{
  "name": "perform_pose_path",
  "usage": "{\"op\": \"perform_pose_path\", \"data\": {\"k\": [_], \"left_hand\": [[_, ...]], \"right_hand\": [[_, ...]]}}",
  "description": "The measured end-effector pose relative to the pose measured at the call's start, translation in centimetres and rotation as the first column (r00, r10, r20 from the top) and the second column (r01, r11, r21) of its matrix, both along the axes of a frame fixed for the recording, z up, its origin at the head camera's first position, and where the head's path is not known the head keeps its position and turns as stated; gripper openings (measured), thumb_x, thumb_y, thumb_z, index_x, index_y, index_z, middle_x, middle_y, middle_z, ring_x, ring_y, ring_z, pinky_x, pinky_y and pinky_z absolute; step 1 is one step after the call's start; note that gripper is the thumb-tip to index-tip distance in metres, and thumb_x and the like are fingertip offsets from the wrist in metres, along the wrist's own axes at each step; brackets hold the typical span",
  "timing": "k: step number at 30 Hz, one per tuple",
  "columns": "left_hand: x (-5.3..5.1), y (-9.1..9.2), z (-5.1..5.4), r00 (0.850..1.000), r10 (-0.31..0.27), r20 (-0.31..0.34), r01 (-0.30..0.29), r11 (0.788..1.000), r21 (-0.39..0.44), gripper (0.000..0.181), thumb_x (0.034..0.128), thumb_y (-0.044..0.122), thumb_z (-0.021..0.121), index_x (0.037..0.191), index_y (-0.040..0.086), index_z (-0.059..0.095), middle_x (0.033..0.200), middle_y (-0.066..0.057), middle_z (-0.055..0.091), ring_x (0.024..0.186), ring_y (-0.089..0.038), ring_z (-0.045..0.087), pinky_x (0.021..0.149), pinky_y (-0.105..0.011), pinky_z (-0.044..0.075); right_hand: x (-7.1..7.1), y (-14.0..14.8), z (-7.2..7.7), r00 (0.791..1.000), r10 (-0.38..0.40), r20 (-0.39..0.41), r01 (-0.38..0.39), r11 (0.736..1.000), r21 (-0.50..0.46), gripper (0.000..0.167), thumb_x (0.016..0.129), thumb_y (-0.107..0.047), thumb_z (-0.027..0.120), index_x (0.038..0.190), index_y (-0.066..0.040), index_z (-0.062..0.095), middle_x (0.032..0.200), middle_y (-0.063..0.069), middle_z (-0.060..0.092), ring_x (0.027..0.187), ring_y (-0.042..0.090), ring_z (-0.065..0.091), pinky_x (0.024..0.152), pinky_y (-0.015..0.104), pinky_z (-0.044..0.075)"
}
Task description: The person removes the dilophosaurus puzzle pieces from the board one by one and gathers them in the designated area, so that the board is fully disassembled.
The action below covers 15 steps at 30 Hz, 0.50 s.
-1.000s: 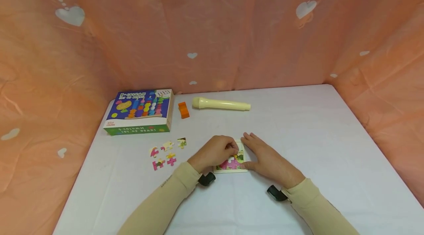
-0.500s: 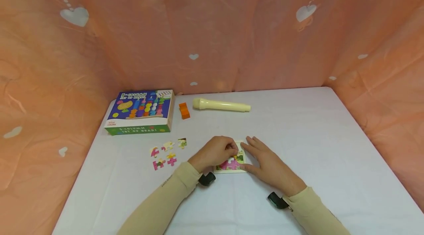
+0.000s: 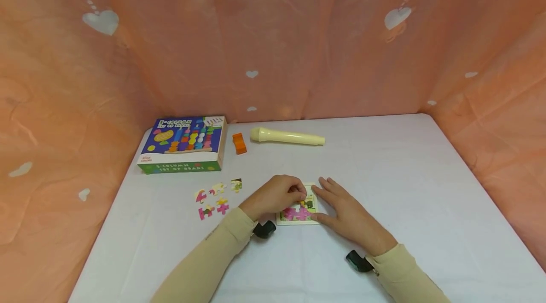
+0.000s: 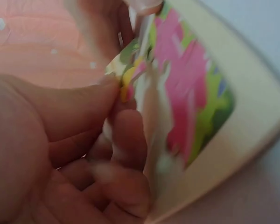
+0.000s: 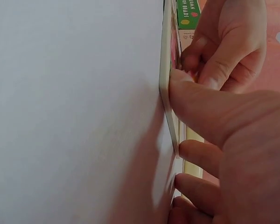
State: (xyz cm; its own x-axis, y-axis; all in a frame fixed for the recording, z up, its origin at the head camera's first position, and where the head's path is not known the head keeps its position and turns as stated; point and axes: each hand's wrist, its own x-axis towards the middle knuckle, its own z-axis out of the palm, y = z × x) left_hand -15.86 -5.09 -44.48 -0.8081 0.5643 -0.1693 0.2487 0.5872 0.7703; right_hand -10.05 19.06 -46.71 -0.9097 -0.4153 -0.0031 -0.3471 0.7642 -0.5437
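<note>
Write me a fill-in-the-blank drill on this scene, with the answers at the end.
1. The left hand pinches a puzzle ____ at the puzzle board, which the right hand touches.
2. The small block between the box and the pale yellow microphone-shaped toy is coloured ____.
3. The box front reads "5-COLUMN SET OF ____".
4. The two biggest pale shapes on the backdrop are ____.

Missing words: piece; orange; BEADS; hearts.
</note>
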Motion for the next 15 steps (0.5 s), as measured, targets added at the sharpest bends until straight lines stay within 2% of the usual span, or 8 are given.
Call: {"op": "perform_pose_path", "data": {"k": [4, 10, 12, 15], "left_hand": [[0.3, -1.9, 0.8, 0.999, 0.042, 0.002, -0.042, 0.999, 0.002, 0.012, 0.1086, 0.022, 0.067, 0.103, 0.019, 0.076, 0.092, 0.006, 0.072, 0.085, -0.012, 0.062, 0.083, -0.029, 0.053], [0.9, -6.2, 2.6, 0.987, 0.162, -0.017, -0.162, 0.987, -0.002, 0.006, 0.1066, 0.027, 0.071, 0.104, 0.025, 0.076, 0.099, 0.002, 0.075, 0.093, -0.017, 0.065, 0.092, -0.037, 0.053], [1.0, -8.0, 3.0, 0.981, 0.192, -0.023, -0.192, 0.981, -0.006, 0.006, 0.1061, 0.028, 0.071, 0.104, 0.025, 0.076, 0.100, 0.000, 0.076, 0.090, -0.018, 0.066, 0.086, -0.036, 0.054], [1.5, -10.9, 2.9, 0.970, 0.240, -0.027, -0.241, 0.970, -0.027, 0.007, 0.1059, 0.027, 0.072, 0.106, 0.022, 0.076, 0.100, -0.001, 0.076, 0.085, -0.019, 0.064, 0.077, -0.032, 0.054]], "right_hand": [[0.1, 0.0, 0.1, 1.000, -0.011, 0.018, 0.011, 1.000, 0.000, 0.073, 0.099, -0.042, 0.079, 0.160, -0.011, 0.053, 0.174, 0.016, 0.038, 0.164, 0.044, 0.029, 0.125, 0.067, 0.035], [0.1, 0.2, 0.1, 1.000, -0.022, 0.007, 0.022, 1.000, 0.008, 0.073, 0.098, -0.042, 0.080, 0.160, -0.012, 0.053, 0.174, 0.015, 0.039, 0.164, 0.043, 0.029, 0.125, 0.066, 0.034], [0.1, 0.2, 0.1, 1.000, -0.012, -0.003, 0.012, 1.000, 0.006, 0.073, 0.098, -0.041, 0.080, 0.160, -0.011, 0.053, 0.174, 0.015, 0.039, 0.164, 0.044, 0.029, 0.125, 0.066, 0.034], [0.0, 0.1, -0.1, 1.000, 0.006, 0.002, -0.006, 1.000, -0.005, 0.074, 0.099, -0.043, 0.079, 0.160, -0.012, 0.053, 0.174, 0.015, 0.039, 0.164, 0.044, 0.029, 0.125, 0.067, 0.034]]}}
